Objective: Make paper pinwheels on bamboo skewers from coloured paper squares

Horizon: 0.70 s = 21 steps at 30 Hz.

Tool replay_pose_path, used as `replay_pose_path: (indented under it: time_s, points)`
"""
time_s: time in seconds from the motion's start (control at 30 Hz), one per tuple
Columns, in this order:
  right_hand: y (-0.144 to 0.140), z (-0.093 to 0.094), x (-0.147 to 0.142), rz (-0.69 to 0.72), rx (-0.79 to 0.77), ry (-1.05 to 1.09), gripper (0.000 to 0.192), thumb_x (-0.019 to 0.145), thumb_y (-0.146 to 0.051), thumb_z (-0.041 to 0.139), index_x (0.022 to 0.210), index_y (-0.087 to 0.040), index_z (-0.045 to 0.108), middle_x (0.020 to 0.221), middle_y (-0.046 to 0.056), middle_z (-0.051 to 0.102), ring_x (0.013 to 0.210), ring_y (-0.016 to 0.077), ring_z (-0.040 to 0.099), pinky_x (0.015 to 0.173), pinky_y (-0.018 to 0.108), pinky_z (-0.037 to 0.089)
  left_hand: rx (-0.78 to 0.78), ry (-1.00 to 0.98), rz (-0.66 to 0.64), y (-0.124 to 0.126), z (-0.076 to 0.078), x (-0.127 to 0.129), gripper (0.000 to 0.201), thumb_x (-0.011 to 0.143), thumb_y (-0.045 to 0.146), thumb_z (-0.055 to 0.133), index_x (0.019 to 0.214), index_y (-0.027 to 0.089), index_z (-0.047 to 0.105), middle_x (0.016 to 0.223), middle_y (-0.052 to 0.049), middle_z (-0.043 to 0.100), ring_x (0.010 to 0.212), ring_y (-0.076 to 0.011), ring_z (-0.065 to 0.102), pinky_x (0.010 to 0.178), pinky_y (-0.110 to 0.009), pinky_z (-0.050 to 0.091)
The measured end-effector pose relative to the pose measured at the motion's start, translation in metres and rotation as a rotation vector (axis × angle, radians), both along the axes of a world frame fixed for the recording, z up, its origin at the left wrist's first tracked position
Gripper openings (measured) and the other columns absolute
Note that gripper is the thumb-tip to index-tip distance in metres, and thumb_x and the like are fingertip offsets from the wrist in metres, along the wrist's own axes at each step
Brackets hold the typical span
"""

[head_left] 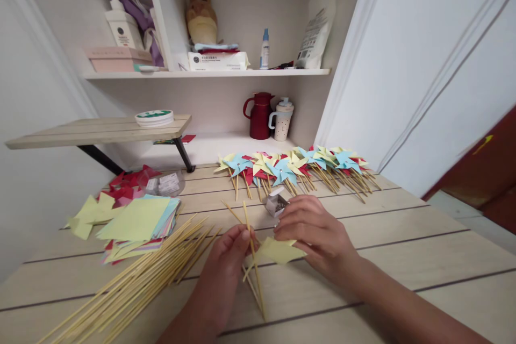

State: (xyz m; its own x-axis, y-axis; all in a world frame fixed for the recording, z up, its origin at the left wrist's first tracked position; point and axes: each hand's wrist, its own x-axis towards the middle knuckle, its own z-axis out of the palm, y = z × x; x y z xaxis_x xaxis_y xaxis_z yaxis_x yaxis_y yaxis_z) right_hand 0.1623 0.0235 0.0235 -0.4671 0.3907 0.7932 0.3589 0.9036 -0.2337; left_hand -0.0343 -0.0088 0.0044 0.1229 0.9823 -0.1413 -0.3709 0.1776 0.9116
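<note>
Pinwheels (296, 167) are lying finished in a long row at 12 o'clock on the wooden table (423, 247), so we are judging a good share of the work already done. We are pinching 1 bamboo stick (253, 258) upright-tilted in our left hand (228, 258), fingers closed on it, while our right hand (312, 231) is pressing down with fingers together on a folded yellow paper (280, 251) that is touching the stick. Just beyond the right hand, at 12 o'clock, a small open box (277, 204) is sitting; we cannot tell its contents. At 9 o'clock a stack of coloured paper squares (135, 220) is waiting, and at 8 o'clock a big bundle of loose sticks (133, 285) is lying unused, so we are reckoning plenty is left.
</note>
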Motion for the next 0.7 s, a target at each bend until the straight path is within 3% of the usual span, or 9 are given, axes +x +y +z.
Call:
replay_pose_path:
  time_s: [0.13, 0.23, 0.33, 0.43, 0.53, 0.7]
  points:
    - [0.001, 0.001, 0.003, 0.019, -0.019, 0.016, 0.012, 0.091, -0.02, 0.058, 0.093, -0.022, 0.07, 0.086, 0.004, 0.073, 0.091, 0.0204, 0.064, 0.09, 0.043, 0.047, 0.065, -0.062, 0.047, 0.001, 0.003, -0.002, 0.026, 0.082, 0.042, 0.067, 0.075, 0.017, 0.061, 0.072, 0.001, 0.057, 0.071, -0.0125, 0.053, 0.071, -0.025, 0.043]
    - [0.002, 0.003, 0.005, 0.035, -0.032, 0.036, 0.013, 0.091, -0.022, 0.058, 0.094, -0.022, 0.07, 0.087, 0.004, 0.073, 0.091, 0.021, 0.065, 0.09, 0.043, 0.048, 0.103, -0.053, 0.057, -0.001, 0.01, -0.004, 0.024, 0.083, 0.039, 0.066, 0.076, 0.018, 0.058, 0.066, 0.006, 0.051, 0.05, -0.0052, 0.038, 0.055, -0.02, 0.037]
    - [0.0, 0.006, 0.004, 0.041, -0.046, 0.059, 0.013, 0.091, -0.02, 0.057, 0.094, -0.023, 0.07, 0.086, 0.004, 0.073, 0.09, 0.0213, 0.065, 0.089, 0.043, 0.048, 0.138, 0.046, 0.074, -0.003, 0.013, -0.005, 0.021, 0.084, 0.039, 0.066, 0.084, 0.018, 0.064, 0.056, 0.008, 0.045, 0.044, -0.0034, 0.029, 0.048, -0.019, 0.03]
    - [-0.001, 0.006, 0.003, 0.036, -0.06, 0.074, 0.013, 0.091, -0.019, 0.057, 0.092, -0.024, 0.07, 0.085, 0.004, 0.073, 0.089, 0.0213, 0.065, 0.088, 0.043, 0.048, 0.151, 0.167, 0.076, -0.004, 0.01, -0.003, 0.025, 0.078, 0.041, 0.071, 0.085, 0.017, 0.07, 0.05, 0.007, 0.044, 0.045, -0.0049, 0.034, 0.046, -0.019, 0.029]
    - [-0.002, 0.005, 0.002, 0.045, -0.055, 0.072, 0.013, 0.091, -0.02, 0.057, 0.092, -0.023, 0.07, 0.085, 0.004, 0.073, 0.089, 0.021, 0.065, 0.089, 0.044, 0.048, 0.168, 0.228, 0.082, -0.003, 0.006, -0.002, 0.026, 0.071, 0.041, 0.076, 0.08, 0.017, 0.074, 0.063, 0.002, 0.055, 0.049, -0.0065, 0.041, 0.044, -0.02, 0.032]
    - [-0.002, 0.007, 0.002, 0.056, -0.051, 0.074, 0.012, 0.091, -0.021, 0.058, 0.092, -0.022, 0.07, 0.085, 0.004, 0.073, 0.088, 0.0207, 0.064, 0.088, 0.043, 0.047, 0.246, 0.314, 0.075, -0.002, 0.004, -0.001, 0.021, 0.072, 0.039, 0.075, 0.075, 0.019, 0.075, 0.07, 0.0, 0.054, 0.056, -0.0095, 0.046, 0.046, -0.02, 0.037]
